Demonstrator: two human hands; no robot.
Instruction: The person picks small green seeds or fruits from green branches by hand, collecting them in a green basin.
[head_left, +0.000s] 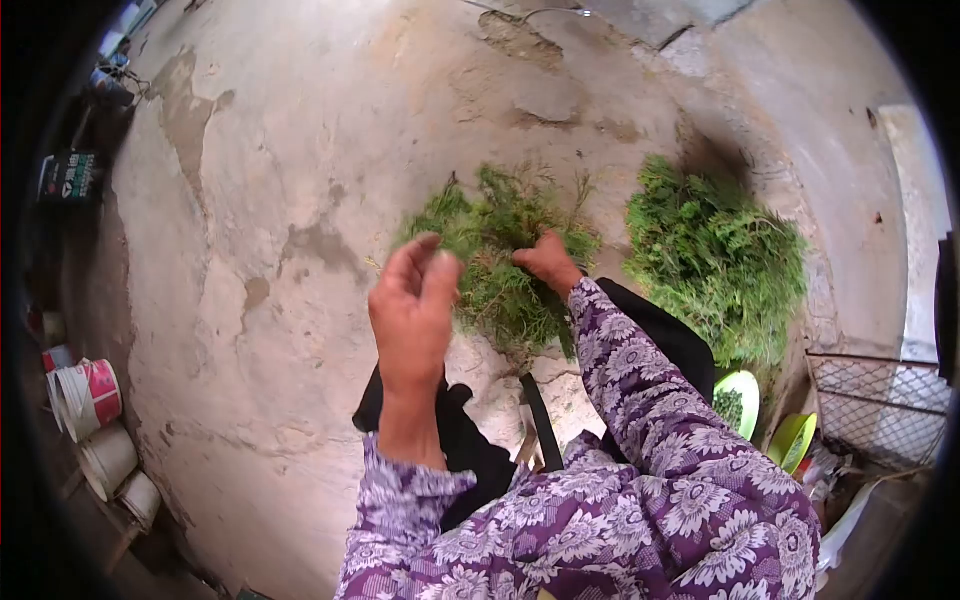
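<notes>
A loose pile of feathery green sprigs, cypress-like in look (515, 290), lies on the floor in front of me. My right hand (550, 262) reaches into its right side, with the fingers closed among the stems and partly hidden by them. Left of the pile, my left hand (412, 315) is raised, its fingers bent in toward the thumb. Slight blur covers those fingertips, and whatever they pinch, if anything, does not show. To the right sits a second, bigger heap of the same greenery (715, 260), apart from both hands.
Pale, patchy concrete floor (260, 370) spreads around me. Bright green basins (793, 443) stand at the lower right, near a wire mesh panel (880, 410). White buckets (108, 460) line the left side, and a dark printed box (70, 177) stands farther up.
</notes>
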